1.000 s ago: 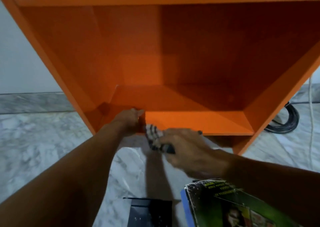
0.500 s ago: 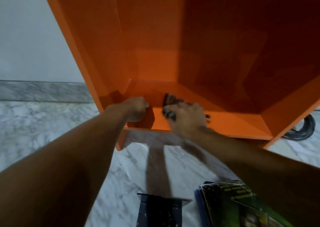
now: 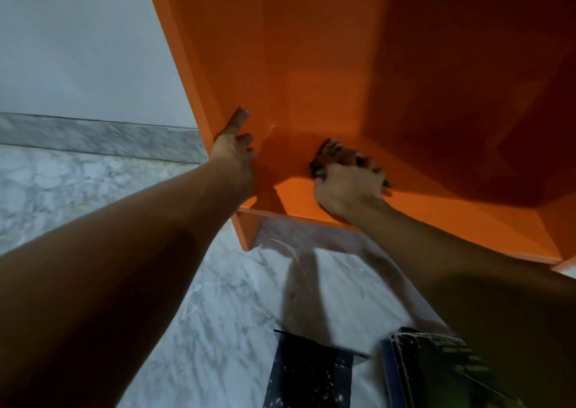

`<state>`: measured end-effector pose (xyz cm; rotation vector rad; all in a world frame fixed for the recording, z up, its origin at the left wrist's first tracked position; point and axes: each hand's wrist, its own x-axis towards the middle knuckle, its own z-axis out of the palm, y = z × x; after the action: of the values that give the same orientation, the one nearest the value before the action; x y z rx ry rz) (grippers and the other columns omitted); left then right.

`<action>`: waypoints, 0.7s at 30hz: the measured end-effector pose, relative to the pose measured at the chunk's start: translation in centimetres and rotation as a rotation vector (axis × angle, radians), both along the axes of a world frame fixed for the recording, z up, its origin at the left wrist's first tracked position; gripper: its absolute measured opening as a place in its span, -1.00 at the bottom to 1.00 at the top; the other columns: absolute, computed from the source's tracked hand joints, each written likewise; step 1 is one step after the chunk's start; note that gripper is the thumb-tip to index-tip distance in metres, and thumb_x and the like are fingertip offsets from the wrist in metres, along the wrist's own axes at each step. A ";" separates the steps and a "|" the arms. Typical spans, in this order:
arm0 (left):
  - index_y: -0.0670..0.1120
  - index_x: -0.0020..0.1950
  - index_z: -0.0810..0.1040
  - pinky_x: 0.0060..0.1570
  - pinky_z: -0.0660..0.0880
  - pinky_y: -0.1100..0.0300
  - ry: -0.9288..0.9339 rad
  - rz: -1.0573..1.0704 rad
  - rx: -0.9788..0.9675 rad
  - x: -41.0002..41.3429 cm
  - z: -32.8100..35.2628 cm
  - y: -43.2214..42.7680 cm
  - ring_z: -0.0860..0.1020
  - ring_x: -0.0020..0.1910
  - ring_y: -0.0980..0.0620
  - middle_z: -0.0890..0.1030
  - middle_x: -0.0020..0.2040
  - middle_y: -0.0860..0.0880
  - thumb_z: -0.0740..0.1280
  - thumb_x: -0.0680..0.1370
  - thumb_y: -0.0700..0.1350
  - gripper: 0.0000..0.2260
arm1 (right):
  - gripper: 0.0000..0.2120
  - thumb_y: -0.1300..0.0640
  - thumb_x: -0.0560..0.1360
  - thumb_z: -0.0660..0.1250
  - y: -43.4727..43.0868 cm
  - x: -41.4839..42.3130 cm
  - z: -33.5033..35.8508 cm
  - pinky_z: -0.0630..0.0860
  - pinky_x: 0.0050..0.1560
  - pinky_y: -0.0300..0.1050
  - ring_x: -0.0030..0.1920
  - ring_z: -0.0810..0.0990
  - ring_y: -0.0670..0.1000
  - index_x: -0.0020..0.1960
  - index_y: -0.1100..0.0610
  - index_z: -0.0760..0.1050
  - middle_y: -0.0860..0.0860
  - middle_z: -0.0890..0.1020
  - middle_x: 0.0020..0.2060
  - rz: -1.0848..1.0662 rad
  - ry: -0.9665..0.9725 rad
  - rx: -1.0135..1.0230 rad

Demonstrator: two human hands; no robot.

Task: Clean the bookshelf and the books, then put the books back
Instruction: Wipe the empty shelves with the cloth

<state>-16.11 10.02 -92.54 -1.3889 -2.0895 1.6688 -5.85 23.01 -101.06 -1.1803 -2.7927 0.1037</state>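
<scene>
View from my head, looking down into the lowest compartment of an orange bookshelf (image 3: 311,65) that stands on a white and grey marble floor (image 3: 93,189).

My left hand (image 3: 235,155) is braced against the left side panel (image 3: 199,65), low down, just above the corner where the panel meets the bottom shelf (image 3: 436,217). One finger points straight up along the panel. The other fingers are bent against its inner face, and I cannot tell whether they hook round the edge or only rest there.

My right hand (image 3: 349,192) reaches into the compartment with its fingers curled tight round a bunched, dark patterned cloth (image 3: 336,155). It presses the cloth down onto the bottom shelf, near the back and towards the left corner. The cloth pokes out beyond my knuckles, blurred.

No books show inside the compartment. Two books lie on the floor in front of the bookshelf, close to me, at the bottom of the view. One is a dark book (image 3: 308,373) speckled with pale flecks. Just right of it is a green-covered book (image 3: 436,361) with a blue edge, partly hidden under my right forearm.

To the left of the bookshelf, a plain pale wall (image 3: 78,40) meets the floor along a grey marble skirting (image 3: 93,133).
</scene>
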 end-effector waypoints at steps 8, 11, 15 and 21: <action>-0.10 0.50 0.33 0.46 -0.17 -0.33 0.159 -0.154 0.135 -2.1 0.9 -0.4 0.16 0.51 -0.23 0.29 0.52 -0.18 0.23 0.59 0.04 -0.50 | -0.75 0.03 0.31 0.36 -9.3 3.3 -0.7 0.55 -0.25 -0.04 -0.20 0.60 0.19 -0.03 0.01 0.62 0.04 0.63 -0.08 0.754 0.397 -0.025; -0.10 0.44 0.40 0.48 -0.06 -0.27 0.127 -0.189 0.153 -1.8 0.8 -1.0 0.20 0.49 -0.24 0.31 0.49 -0.22 0.27 0.57 0.05 -0.53 | -0.62 -0.02 0.37 0.27 -4.1 0.1 1.4 0.57 -0.04 0.07 0.01 0.60 0.24 0.17 0.00 0.55 0.09 0.62 0.10 0.319 0.495 0.017; -0.11 0.47 0.36 0.49 -0.06 -0.26 0.096 -0.167 0.127 -1.4 1.1 -0.9 0.16 0.51 -0.26 0.27 0.51 -0.25 0.28 0.57 0.04 -0.50 | -0.45 -0.19 0.42 0.23 -1.0 -4.6 1.0 0.31 0.31 0.24 0.35 0.34 0.30 0.39 -0.11 0.33 0.08 0.44 0.38 0.113 0.040 -0.197; -0.08 0.42 0.42 0.49 -0.04 -0.26 0.090 -0.193 0.156 -2.1 0.9 -1.0 0.23 0.47 -0.24 0.37 0.46 -0.22 0.31 0.55 0.04 -0.54 | -0.71 -0.08 0.35 0.29 -7.3 -2.3 -0.5 0.46 -0.09 -0.12 -0.09 0.59 0.17 0.00 -0.01 0.60 0.02 0.64 -0.09 0.662 0.120 0.044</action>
<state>-18.23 9.04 -91.64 -1.3897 -1.9228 1.4340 -8.18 15.73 -101.53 -0.1923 -2.9259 0.1557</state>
